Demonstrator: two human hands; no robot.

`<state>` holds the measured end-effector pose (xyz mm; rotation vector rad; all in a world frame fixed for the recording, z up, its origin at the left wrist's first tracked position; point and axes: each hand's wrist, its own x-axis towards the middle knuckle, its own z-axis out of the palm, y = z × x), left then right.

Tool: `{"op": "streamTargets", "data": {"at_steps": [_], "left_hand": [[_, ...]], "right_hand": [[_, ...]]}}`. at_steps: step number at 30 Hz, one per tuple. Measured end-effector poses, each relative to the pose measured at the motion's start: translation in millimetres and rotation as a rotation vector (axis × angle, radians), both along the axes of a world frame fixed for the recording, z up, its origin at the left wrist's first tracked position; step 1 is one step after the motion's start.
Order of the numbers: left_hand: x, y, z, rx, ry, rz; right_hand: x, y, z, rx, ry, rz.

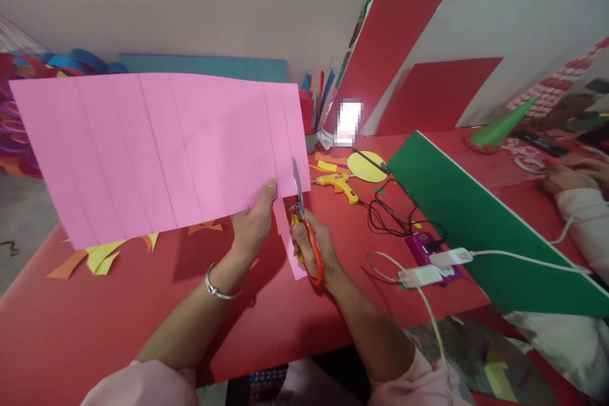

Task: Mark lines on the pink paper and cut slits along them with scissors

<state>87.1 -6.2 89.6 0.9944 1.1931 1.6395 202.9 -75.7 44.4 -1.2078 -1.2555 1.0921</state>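
A large pink paper sheet (157, 152), ruled with several upright lines, is held up above the red table. My left hand (254, 222) grips its lower edge near the right end, thumb in front and the other fingers hidden behind. In my right hand (316, 244) are scissors (314, 254) with orange-red and yellow handles. Their blades point upward at the sheet's right end, along a line close to the right edge. A narrow pink strip (288, 244) hangs below the sheet, beside the scissors; whether it is still joined cannot be seen.
Yellow and orange paper scraps (102, 257) lie at left. A yellow glue gun (337, 185) with a black cord rests beyond my right hand. Plugs sit in a purple power strip (431, 257). A green board (480, 228) stands at right, with another person's hands (571, 177) behind it.
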Motion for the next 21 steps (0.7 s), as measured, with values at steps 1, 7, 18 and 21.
{"op": "streamTargets", "data": {"at_steps": [1,7,18,21], "left_hand": [[-0.1,0.1,-0.3,0.004,-0.002,-0.003],[0.3,1.3,-2.1,0.011,-0.009,0.009],[-0.1,3.4,-5.8,0.004,-0.04,0.023],[-0.3,3.7,-6.0,0.009,-0.053,0.008]], "right_hand": [[-0.1,0.1,0.0,0.0,0.003,0.0],[-0.4,0.0,-0.5,-0.011,0.0,-0.011],[-1.6,-1.3,2.1,0.002,0.014,-0.035],[-1.2,-1.5,1.4,0.01,0.025,-0.027]]}}
